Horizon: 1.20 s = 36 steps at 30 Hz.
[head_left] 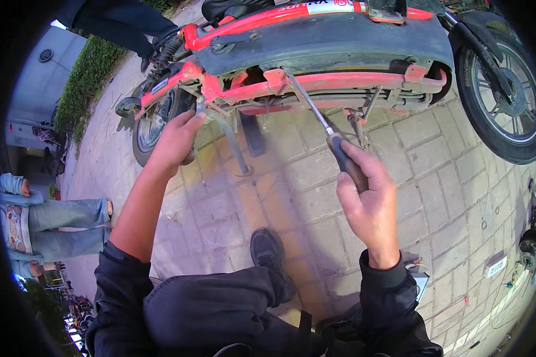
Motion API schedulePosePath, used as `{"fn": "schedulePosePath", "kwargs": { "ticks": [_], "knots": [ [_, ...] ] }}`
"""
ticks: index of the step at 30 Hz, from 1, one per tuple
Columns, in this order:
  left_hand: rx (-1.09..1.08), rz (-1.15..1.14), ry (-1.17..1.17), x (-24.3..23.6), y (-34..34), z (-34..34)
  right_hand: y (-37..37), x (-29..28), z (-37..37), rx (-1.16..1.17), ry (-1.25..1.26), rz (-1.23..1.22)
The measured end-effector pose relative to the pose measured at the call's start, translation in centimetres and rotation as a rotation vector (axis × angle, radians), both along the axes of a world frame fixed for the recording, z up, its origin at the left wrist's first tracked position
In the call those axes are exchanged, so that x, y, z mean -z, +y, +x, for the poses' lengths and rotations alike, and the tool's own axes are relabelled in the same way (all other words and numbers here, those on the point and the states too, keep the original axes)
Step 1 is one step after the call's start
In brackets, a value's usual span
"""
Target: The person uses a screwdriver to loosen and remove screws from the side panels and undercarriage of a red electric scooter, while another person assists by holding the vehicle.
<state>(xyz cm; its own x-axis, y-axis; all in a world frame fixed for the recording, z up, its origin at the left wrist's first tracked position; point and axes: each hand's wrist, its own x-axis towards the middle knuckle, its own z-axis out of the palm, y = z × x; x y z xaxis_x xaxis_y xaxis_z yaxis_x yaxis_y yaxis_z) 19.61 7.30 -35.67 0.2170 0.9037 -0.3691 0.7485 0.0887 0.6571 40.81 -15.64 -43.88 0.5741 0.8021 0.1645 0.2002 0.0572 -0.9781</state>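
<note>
While the right grip (369, 199) wraps a long, dark-handled steel screwdriver (323, 121), the tool's tip sits by the broad dark-grey panel (339, 47) and red metal frame (333, 82); left grip (175, 140) curls near a bent grey metal stand (231, 138), can't tell what it's pinching!

The right grip (372, 199) holds a dark-handled screwdriver (337, 147), its tip at the red-framed scooter (333, 47), while the left grip (174, 141) is at the upper end of a grey stand (231, 140).
</note>
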Motion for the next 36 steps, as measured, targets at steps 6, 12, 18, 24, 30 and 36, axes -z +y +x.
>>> {"fn": "schedulePosePath", "kwargs": {
  "ticks": [6, 12, 18, 24, 30, 36],
  "knots": [
    [-0.061, -0.061, -0.042, 0.8, 1.6, -0.4, 0.7, -3.2, -0.2, -0.042, 0.22, 0.001],
    [-0.129, -0.276, 0.084, -0.5, 1.6, 0.8, 1.7, -5.0, 0.0, -0.048, 0.24, -0.052],
    [-0.094, -0.191, 0.078, 1.4, 2.2, -1.0, 1.8, -5.5, -2.1, 0.079, 0.323, -0.11],
    [-0.031, -0.158, 0.101, 1.9, 1.6, 0.5, 2.1, -4.8, -3.0, 0.2, 0.23, -0.049],
    [-0.034, -0.128, 0.102, 1.4, 2.7, -0.8, 2.6, -5.3, -2.1, 0.054, 0.421, 0.001],
    [-0.059, -0.053, 0.059, 1.1, 2.8, 0.1, -1.6, -11.8, 4.4, -0.058, 0.276, -0.265]
  ]
}}
